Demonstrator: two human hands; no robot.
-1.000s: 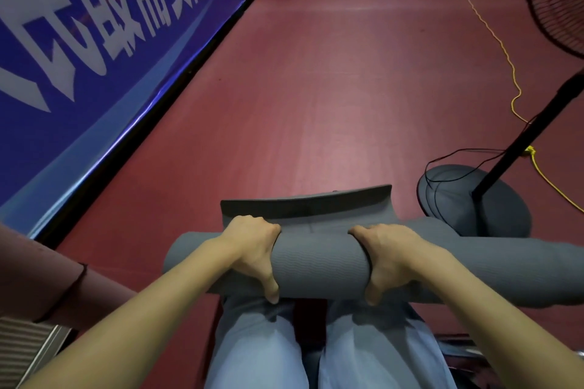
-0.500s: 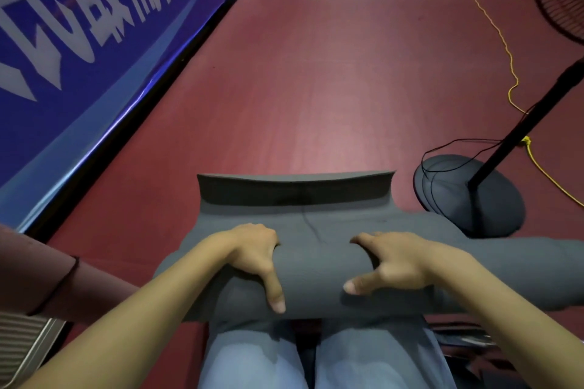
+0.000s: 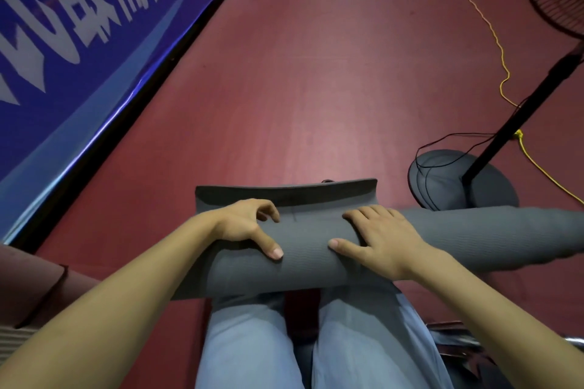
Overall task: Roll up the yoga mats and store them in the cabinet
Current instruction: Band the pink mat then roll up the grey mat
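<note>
A: Where is the dark grey, ribbed foam yoga mat (image 3: 316, 259)?

B: Almost fully rolled, lying across the person's light blue trousered knees (image 3: 252, 341), with its last flap on the dark red floor (image 3: 316, 73) beyond the roll.

A: And the hands?

B: The left hand (image 3: 249, 224) rests on the roll's top, fingers curled, thumb pressed flat. The right hand (image 3: 379, 240) lies beside it, fingers spread straight over the roll. A round grey fan base (image 3: 458, 186) sits just right of the flap.
</note>
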